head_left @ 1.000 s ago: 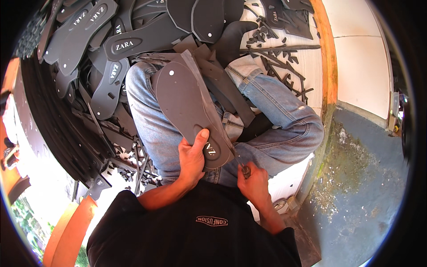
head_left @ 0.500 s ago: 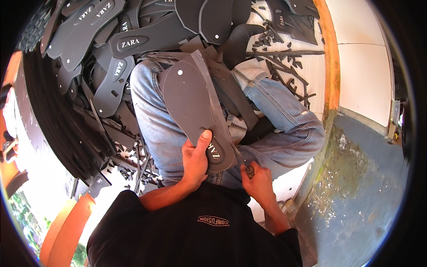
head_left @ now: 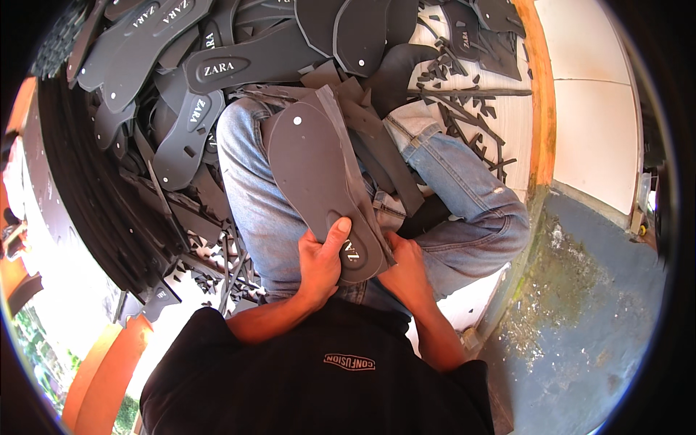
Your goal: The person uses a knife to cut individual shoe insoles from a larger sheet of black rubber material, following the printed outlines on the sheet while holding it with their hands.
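Observation:
A dark grey sandal sole (head_left: 312, 167) with a white dot near its wide end lies slantwise over my lap. Uncut sheet margin runs along its right side. My left hand (head_left: 321, 257) is closed around the narrow end, thumb on top over the raised oval pad, other fingers underneath. Close against the sole's lower right edge is my right hand (head_left: 407, 272), fingers curled and partly tucked behind the sheet. The small dark-handled knife seen in it half a second ago is now hidden by the hand and the sheet.
Many dark soles (head_left: 254, 59) are heaped beyond my knees. Black offcuts (head_left: 471, 116) litter the pale floor at the far right, beside an orange-brown wooden edge (head_left: 542, 94). Dark stacked sheets (head_left: 101, 196) stand at the left. My bent legs in jeans (head_left: 464, 188) surround the sole.
My right hand has moved slightly up and left, in behind the sole's edge, and the knife handle has gone out of sight. The left hand keeps its hold on the sole.

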A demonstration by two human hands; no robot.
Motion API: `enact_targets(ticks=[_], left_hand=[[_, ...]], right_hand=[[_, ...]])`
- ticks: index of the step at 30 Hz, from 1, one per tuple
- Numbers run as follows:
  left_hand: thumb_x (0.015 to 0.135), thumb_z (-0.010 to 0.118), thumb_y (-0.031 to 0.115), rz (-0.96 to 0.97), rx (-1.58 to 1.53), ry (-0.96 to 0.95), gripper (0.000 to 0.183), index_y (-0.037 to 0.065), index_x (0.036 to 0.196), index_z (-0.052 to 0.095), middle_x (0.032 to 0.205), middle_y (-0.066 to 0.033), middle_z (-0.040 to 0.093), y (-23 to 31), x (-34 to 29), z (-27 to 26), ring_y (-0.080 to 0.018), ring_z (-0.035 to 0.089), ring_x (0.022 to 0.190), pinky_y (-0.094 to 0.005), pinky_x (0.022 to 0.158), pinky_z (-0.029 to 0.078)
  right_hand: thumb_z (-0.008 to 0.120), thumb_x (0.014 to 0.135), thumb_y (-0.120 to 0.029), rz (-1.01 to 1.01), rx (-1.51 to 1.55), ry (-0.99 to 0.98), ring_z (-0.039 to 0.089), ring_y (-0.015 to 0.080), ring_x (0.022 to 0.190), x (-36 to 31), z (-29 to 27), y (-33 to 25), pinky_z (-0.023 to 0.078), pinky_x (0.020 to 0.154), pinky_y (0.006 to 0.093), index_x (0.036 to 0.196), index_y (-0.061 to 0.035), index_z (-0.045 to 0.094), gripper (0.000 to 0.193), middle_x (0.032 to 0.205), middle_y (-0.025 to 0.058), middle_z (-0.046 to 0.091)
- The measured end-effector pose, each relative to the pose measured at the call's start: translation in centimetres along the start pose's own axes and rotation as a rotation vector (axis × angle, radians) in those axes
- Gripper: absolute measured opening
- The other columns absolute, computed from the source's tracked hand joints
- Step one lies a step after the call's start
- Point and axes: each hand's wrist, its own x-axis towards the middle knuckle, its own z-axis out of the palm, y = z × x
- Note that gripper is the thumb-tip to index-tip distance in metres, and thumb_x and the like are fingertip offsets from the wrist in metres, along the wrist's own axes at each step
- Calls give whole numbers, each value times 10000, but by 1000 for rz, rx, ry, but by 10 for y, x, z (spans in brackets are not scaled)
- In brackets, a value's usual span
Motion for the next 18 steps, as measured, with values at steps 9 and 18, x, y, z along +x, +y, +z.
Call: enact_targets(ticks=[9, 18], left_hand=[[880, 623, 203, -22, -81, 30, 240, -8, 988, 580, 899, -29, 608, 0, 1, 20, -84, 558, 789, -228, 714, 467], [868, 638, 235, -25, -59, 68, 292, -7, 1012, 562, 925, -37, 602, 1, 0, 21, -101, 557, 807, -246, 735, 467]], right_hand=[[655, 732, -311, -485, -196, 437, 573, 343, 745, 27, 49, 23, 443, 662, 458, 1075, -34, 575, 448, 1010, 175, 598], [590, 778, -278, -433, -8, 396, 549, 415, 701, 78, 38, -14, 437, 601, 483, 947, -39, 539, 297, 936, 209, 584]])
